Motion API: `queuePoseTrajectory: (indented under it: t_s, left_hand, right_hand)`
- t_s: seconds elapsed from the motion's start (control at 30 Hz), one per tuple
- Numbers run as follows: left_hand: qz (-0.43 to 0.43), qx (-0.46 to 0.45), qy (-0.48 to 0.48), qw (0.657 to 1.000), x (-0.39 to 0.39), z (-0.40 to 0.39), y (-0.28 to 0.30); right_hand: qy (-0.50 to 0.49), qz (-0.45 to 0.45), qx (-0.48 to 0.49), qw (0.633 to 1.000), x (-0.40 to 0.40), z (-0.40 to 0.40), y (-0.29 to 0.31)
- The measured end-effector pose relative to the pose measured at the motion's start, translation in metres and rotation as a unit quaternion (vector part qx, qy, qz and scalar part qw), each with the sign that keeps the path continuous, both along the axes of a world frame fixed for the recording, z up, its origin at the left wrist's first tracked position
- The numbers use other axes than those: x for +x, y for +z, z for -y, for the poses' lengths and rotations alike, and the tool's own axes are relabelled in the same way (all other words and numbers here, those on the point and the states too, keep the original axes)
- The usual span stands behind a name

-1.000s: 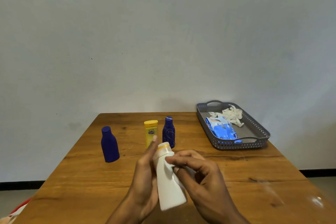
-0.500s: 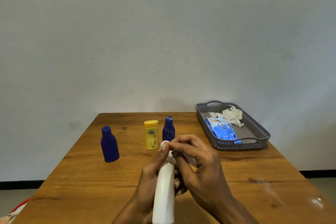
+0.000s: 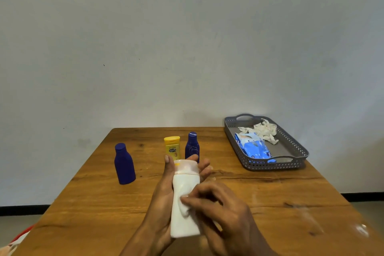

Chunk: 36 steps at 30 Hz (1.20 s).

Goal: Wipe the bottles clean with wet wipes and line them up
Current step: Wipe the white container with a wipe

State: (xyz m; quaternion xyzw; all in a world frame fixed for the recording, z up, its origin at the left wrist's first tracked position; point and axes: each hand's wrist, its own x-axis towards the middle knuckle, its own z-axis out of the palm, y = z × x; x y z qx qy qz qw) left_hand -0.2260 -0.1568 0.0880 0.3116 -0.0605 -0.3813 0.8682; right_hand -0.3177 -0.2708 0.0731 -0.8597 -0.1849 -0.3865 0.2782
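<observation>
My left hand (image 3: pixel 161 199) cradles a white bottle (image 3: pixel 182 222) from behind, cap pointing away from me, over the near middle of the wooden table (image 3: pixel 259 191). My right hand (image 3: pixel 222 212) presses a small white wet wipe (image 3: pixel 185 208) against the bottle's front. Farther back stand a yellow bottle (image 3: pixel 172 147) and a dark blue bottle (image 3: pixel 192 146) side by side. A larger dark blue bottle (image 3: pixel 124 164) stands apart to the left.
A grey perforated tray (image 3: pixel 295 147) sits at the back right of the table, holding a blue pack of wet wipes (image 3: pixel 252 147) and crumpled used wipes (image 3: pixel 262 130). A plain wall rises behind the table. Something red shows at the bottom left corner.
My right hand slid from the bottle's cap down to its body with the wipe. The bottle turned in my left hand, so its broad face shows again.
</observation>
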Motion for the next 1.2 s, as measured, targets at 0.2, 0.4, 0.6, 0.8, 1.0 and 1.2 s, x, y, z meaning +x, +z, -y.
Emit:
queuePoseTrajectory:
  t_s: [0.2, 0.4, 0.6, 0.8, 1.0, 1.2]
  left_hand:
    - [0.064, 0.065, -0.012, 0.996, -0.012, -0.002, -0.002]
    - [0.106, 0.064, 0.023, 0.992, -0.009, -0.004, -0.001]
    - [0.078, 0.074, 0.029, 0.994, -0.011, -0.003, -0.004]
    - [-0.028, 0.003, 0.087, 0.996, 0.006, -0.002, -0.007]
    - [-0.037, -0.012, 0.111, 0.993, 0.015, -0.009, 0.0]
    - [-0.084, 0.009, 0.157, 0.984, 0.014, 0.0, 0.006]
  right_hand:
    - [-0.079, 0.011, 0.009, 0.997, 0.027, 0.017, 0.026]
    - [-0.031, -0.012, -0.06, 0.998, 0.014, -0.003, 0.015]
    - [-0.061, -0.024, 0.0, 0.998, 0.023, 0.014, 0.024]
    - [0.01, -0.034, -0.088, 0.995, 0.003, -0.001, 0.0]
    - [0.005, -0.055, -0.063, 0.996, 0.0, 0.019, 0.004]
    - [-0.023, 0.013, -0.118, 0.993, -0.006, 0.006, 0.011]
